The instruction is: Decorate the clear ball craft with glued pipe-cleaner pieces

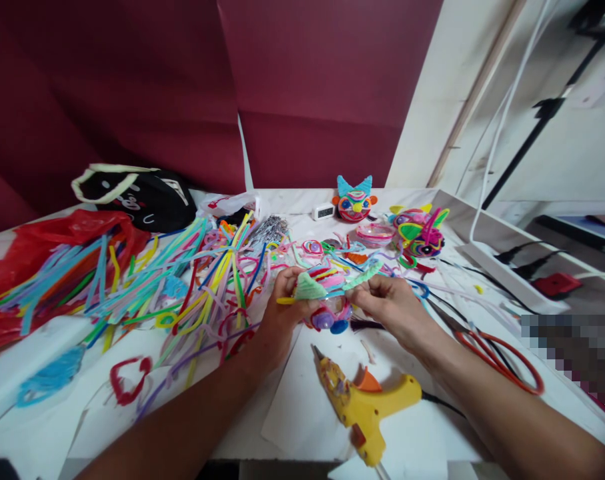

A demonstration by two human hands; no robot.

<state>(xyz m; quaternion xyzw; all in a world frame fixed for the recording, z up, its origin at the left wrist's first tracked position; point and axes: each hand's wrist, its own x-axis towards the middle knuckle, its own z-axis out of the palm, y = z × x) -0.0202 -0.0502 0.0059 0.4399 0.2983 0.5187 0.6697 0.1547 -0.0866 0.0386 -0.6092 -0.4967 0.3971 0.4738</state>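
In the middle of the head view, my left hand (285, 307) is closed around the side of a small pipe-cleaner figure (325, 320). The figure has purple and blue round parts, pink and red bands, and a pale green ear (309, 287) at its left. My right hand (389, 303) pinches a second pale green pipe-cleaner piece (366, 275) at the figure's right side. Whether this piece is joined to the figure, I cannot tell. Below my hands, a yellow hot glue gun (367, 407) lies on white paper (302, 400), its nozzle pointing toward the figure.
Loose pipe cleaners (232, 267) and a red plastic bag (67, 227) spread over the left side. Two finished figures (355, 203) stand behind, near a small digital clock (323, 212). Orange-handled scissors (502, 360) and a power strip (512, 277) with cables lie right.
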